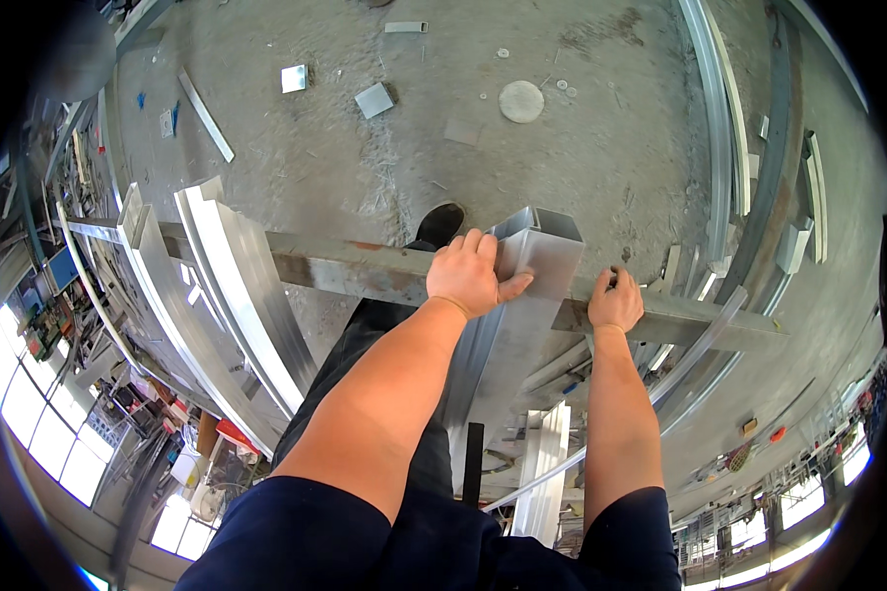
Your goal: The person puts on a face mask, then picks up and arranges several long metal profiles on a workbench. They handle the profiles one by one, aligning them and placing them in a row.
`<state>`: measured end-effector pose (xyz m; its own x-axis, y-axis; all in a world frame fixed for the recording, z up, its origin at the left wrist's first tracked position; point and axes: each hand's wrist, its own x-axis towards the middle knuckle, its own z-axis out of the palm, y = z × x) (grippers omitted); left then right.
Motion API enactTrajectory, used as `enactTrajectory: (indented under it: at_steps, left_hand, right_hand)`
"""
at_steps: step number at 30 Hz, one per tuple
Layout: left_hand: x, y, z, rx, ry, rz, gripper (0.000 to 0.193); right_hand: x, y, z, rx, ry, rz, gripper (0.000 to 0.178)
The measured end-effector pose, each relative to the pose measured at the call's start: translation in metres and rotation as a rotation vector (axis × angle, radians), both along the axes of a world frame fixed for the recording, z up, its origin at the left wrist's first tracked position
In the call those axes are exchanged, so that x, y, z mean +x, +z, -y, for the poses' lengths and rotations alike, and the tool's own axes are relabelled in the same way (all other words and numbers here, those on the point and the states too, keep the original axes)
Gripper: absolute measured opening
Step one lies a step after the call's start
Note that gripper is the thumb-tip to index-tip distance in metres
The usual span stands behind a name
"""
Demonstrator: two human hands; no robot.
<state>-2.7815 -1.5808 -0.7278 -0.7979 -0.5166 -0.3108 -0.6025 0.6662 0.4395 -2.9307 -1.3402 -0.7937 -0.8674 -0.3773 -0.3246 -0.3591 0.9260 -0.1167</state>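
Observation:
My left hand (pixel 468 273) is wrapped over the left edge of a hollow square aluminium profile (pixel 550 264) near its far end. The profile lies lengthwise in front of me across a grey steel beam (pixel 350 268), its open end facing away. Right of the profile, above the same beam, my right hand (pixel 616 298) is closed with curled fingers. Whatever it may hold is hidden or too small to make out. A dark shoe (pixel 441 225) shows beyond the beam, left of the profile's end.
More aluminium profiles (pixel 251 286) rest across the beam on the left. Long metal bars (pixel 724 148) lie at the right. On the concrete floor ahead are small metal offcuts (pixel 374 100), a thin strip (pixel 206 115) and a pale round disc (pixel 521 101). Cluttered racks line the far left.

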Motion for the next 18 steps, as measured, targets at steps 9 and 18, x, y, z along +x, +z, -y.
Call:
enactTrajectory:
  at_steps: [9, 18]
  left_hand:
    - [-0.0006, -0.0004, -0.0008, 0.022, -0.002, 0.026, 0.064]
    - [-0.0025, 0.0018, -0.0016, 0.04, 0.01, 0.083, 0.063]
  right_hand:
    - [0.0005, 0.0002, -0.0003, -0.024, 0.014, -0.027, 0.026]
    - [0.0002, -0.001, -0.0016, -0.03, -0.01, -0.011, 0.027]
